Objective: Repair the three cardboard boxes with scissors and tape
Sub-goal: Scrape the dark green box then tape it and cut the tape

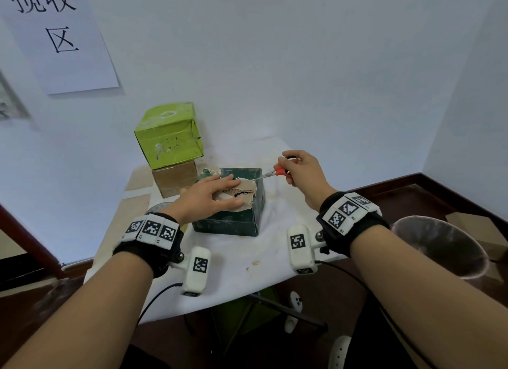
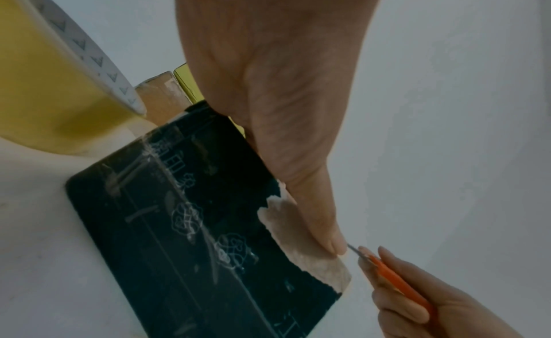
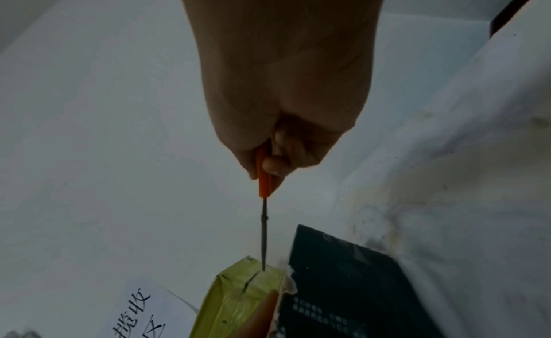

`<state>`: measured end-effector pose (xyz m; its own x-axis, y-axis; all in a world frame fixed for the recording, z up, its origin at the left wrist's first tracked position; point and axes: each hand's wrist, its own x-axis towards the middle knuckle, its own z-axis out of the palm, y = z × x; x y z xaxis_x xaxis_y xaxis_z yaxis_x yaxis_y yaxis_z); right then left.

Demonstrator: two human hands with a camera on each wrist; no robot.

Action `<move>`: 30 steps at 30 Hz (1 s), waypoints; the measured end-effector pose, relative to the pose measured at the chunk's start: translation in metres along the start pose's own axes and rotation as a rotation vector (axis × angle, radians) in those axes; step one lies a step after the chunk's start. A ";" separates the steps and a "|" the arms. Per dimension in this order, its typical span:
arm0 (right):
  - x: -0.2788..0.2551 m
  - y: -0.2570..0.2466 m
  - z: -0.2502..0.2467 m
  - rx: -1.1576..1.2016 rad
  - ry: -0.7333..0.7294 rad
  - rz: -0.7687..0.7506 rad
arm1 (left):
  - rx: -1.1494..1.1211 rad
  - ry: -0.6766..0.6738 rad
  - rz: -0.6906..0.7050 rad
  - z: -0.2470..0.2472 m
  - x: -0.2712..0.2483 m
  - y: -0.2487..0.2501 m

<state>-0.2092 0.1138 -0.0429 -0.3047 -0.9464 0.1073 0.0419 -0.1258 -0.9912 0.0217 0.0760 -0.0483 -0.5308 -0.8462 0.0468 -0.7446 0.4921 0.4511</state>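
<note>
The dark box (image 1: 233, 220) stands in the middle of the table (image 1: 264, 247), and its top is torn, with brown cardboard showing. The left hand (image 1: 209, 195) lies flat on this torn top, fingers straight and pressing. The right hand (image 1: 302, 171) grips the scissors (image 1: 277, 172) by their orange handles; the blades point at the top edge of the box, near the left fingertips. Behind, a green box (image 1: 169, 135) sits on a brown box (image 1: 174, 180), just beside the dark one. A tape roll (image 2: 53, 88) stands near the left wrist. The table has a stained white cloth and stands in a corner of pale walls (image 1: 302, 66). A paper sign (image 1: 60, 36) hangs on the left, and a bin (image 1: 439, 245) is at the right.
</note>
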 end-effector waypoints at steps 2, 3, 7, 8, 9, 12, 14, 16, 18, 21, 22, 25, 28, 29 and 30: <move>-0.001 -0.002 0.002 -0.021 -0.003 -0.071 | 0.006 0.007 -0.006 -0.001 -0.001 0.001; -0.002 -0.004 0.003 -0.053 -0.011 -0.107 | 0.014 0.009 -0.006 -0.001 -0.001 0.002; -0.004 -0.013 0.010 -0.292 -0.074 -0.289 | 0.024 0.012 -0.004 -0.001 -0.001 0.004; -0.004 -0.015 0.013 -0.362 -0.108 -0.333 | 0.022 0.012 -0.008 -0.001 -0.001 0.004; -0.003 -0.015 0.016 -0.431 -0.141 -0.366 | 0.018 0.011 -0.012 -0.001 -0.001 0.003; 0.000 -0.014 0.021 -0.621 -0.192 -0.426 | 0.016 0.016 -0.016 0.000 0.000 0.002; -0.002 -0.019 0.024 -0.769 -0.214 -0.486 | 0.016 0.019 -0.011 0.001 0.001 0.001; -0.004 -0.026 0.029 -0.939 -0.258 -0.558 | 0.002 0.010 -0.008 0.001 0.002 -0.001; -0.006 -0.033 0.035 -1.079 -0.285 -0.623 | -0.021 0.001 -0.002 0.000 0.002 -0.002; -0.005 -0.035 0.043 -1.208 -0.293 -0.704 | -0.043 0.003 0.001 0.001 0.002 -0.004; -0.004 -0.035 0.045 -1.228 -0.294 -0.717 | -0.047 0.003 0.000 0.001 0.002 -0.004; -0.001 -0.033 0.050 -1.274 -0.294 -0.715 | -0.052 0.005 0.002 0.001 0.002 -0.004; 0.002 -0.029 0.049 -1.224 -0.310 -0.616 | -0.041 0.009 0.004 0.001 0.002 -0.003; 0.003 -0.026 0.047 -1.145 -0.306 -0.552 | -0.034 0.001 0.000 0.001 0.002 -0.003; 0.005 -0.023 0.044 -1.038 -0.290 -0.479 | -0.021 -0.007 -0.005 0.001 0.002 -0.004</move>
<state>-0.1698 0.0984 -0.0162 0.1547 -0.9174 0.3667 -0.8530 -0.3113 -0.4189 0.0231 0.0727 -0.0508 -0.5300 -0.8471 0.0382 -0.7385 0.4833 0.4701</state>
